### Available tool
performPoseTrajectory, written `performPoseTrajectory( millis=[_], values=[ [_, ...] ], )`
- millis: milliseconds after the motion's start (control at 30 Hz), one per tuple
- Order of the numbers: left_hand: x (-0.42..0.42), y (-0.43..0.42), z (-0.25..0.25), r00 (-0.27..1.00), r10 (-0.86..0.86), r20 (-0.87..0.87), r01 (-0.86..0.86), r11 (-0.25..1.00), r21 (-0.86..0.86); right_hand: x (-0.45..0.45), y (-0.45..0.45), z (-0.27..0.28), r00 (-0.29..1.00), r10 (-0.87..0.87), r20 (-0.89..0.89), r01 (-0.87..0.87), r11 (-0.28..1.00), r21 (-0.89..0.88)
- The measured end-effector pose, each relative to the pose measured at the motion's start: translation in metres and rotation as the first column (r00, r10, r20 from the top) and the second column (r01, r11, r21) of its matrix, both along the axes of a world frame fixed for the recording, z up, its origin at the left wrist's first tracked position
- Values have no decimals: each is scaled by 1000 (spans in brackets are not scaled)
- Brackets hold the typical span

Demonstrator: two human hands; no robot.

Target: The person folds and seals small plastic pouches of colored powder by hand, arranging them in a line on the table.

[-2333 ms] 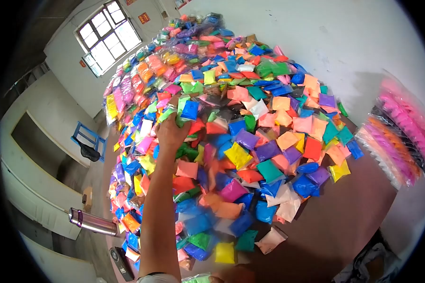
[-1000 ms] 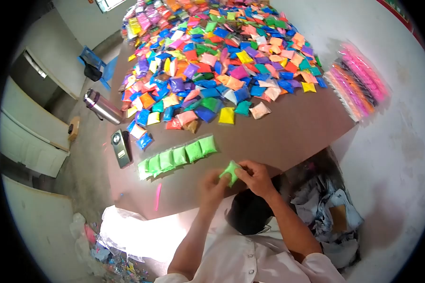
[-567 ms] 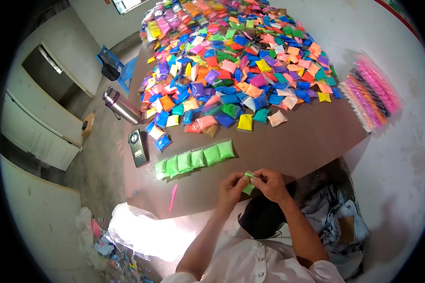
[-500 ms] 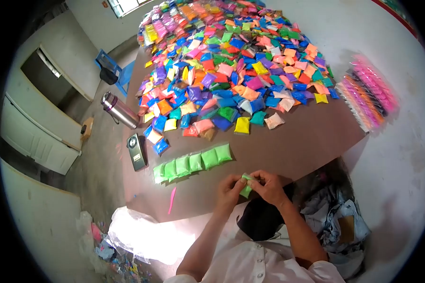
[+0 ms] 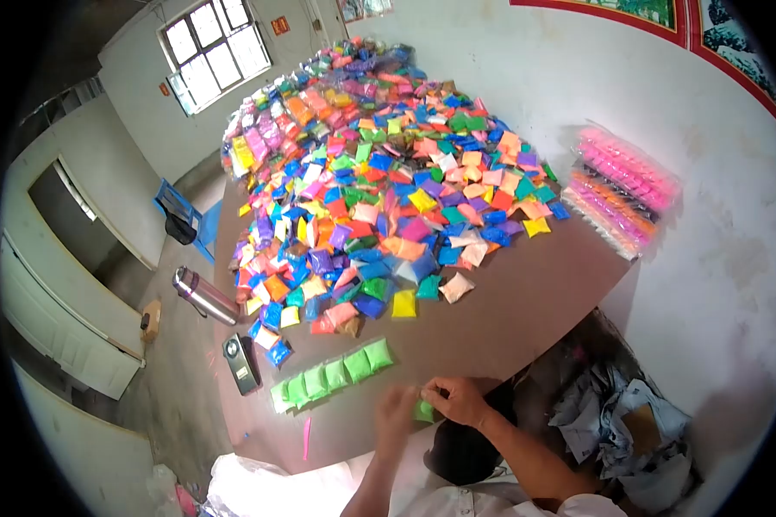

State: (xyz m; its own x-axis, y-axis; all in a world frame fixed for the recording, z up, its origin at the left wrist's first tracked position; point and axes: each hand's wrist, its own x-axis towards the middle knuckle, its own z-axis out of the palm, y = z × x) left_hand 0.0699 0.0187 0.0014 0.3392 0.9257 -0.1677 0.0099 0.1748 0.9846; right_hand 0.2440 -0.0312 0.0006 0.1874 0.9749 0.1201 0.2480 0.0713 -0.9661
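A small bright-green packet is held at the table's near edge, in the lower middle of the head view. My right hand has its thumb and fingers closed on the packet's upper end. Just left of it, my left hand is smeared by motion, and its fingers cannot be made out. Further left lies a slanting row of several green packets, side by side on the table. A thin pink strip rests below that row.
A large heap of colourful packets covers the far part of the brown table. Along the left edge are a steel flask and a dark device with a round dial. Bagged strips of packets lie at right. Crumpled wrapping fills a container below.
The view has tilted upward, so the table appears lower and more wall and window show. My left hand, earlier pinching at the green packet beside my right, is now blurred and slightly apart.
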Motion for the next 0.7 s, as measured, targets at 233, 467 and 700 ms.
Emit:
performPoseTrajectory(
  millis=[233, 467, 700],
  values=[
    [9, -4, 8, 994, 109, 25, -110, 993, 45, 1, -1, 11, 967, -41, 253, 7, 991, 134],
    [5, 1, 18, 908, -90, -410, 165, 974, 152, 5, -5, 12, 991, -38, -125, 44, 998, 50],
    [15, -4, 14, 980, -23, -198, 33, 998, 49, 0, 2, -15, 996, -92, 23, 92, 996, 5]
  ],
)
